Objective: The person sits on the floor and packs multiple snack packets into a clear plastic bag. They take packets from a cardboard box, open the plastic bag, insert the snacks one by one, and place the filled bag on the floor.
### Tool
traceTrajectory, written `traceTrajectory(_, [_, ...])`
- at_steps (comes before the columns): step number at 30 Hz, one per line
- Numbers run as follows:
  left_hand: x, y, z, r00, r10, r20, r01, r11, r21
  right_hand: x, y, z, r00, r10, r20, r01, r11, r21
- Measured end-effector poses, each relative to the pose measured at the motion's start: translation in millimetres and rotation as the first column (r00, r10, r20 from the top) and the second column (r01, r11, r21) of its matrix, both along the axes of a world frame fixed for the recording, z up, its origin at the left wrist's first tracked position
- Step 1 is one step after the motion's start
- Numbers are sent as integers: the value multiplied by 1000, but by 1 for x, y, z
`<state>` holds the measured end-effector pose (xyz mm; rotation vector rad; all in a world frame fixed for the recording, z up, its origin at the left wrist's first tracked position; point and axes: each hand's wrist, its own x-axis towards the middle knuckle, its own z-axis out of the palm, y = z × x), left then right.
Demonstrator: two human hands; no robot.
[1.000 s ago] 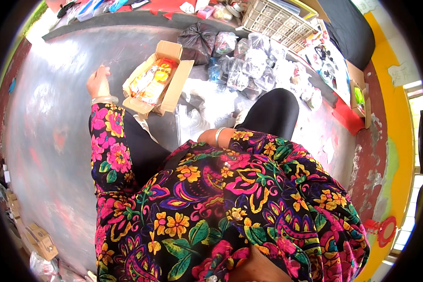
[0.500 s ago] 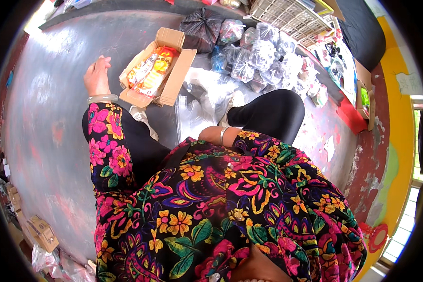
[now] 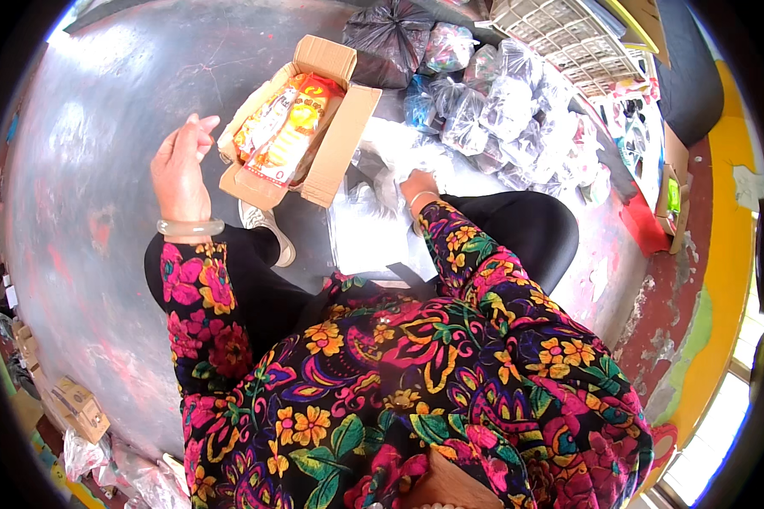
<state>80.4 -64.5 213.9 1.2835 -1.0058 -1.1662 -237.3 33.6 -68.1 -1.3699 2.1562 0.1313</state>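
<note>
Roughly between both hands [image 3: 180,182] [image 3: 418,184], the open carton [image 3: 341,151]

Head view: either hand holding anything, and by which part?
Left hand holds nothing visible. Right hand is at the clear plastic; whether it grips, and where, can't be told.

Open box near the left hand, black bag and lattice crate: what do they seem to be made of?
Open box: matte brown cardboard, judging by its stiff flaps. Black bag: apparently thin, glossy plastic film, with shiny creases. Lattice crate: probably dull off-white plastic, from its regular moulded-looking grid, though coated metal is possible.
</note>
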Motion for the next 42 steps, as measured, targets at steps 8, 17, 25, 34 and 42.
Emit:
traceTrajectory(8, [-21, -2, 9, 998, -50, 43, 48, 998, 52, 6, 0, -58, 981, 179, 71, -184, 981, 66])
traceTrajectory(17, [-17, -3, -3, 994, -103, 23, 103, 994, -20, -26, -25, 7, 831, 418, -367, -364, 907, 211])
traceTrajectory(25, [-26, -9, -12, 990, -81, 115, 77, 996, 38, -77, -49, 62, 990, 130, -62, -143, 946, -291])
traceTrajectory(34, [-28, -3, -19, 968, -79, 237, 96, 994, -58, -62, -57, 93, 991, 131, -32, -135, 959, -249])
traceTrajectory(42, [-19, 6, -6, 930, -115, 349, 128, 992, -14, 0, -28, 18, 917, -263, 301, 248, 965, 89])
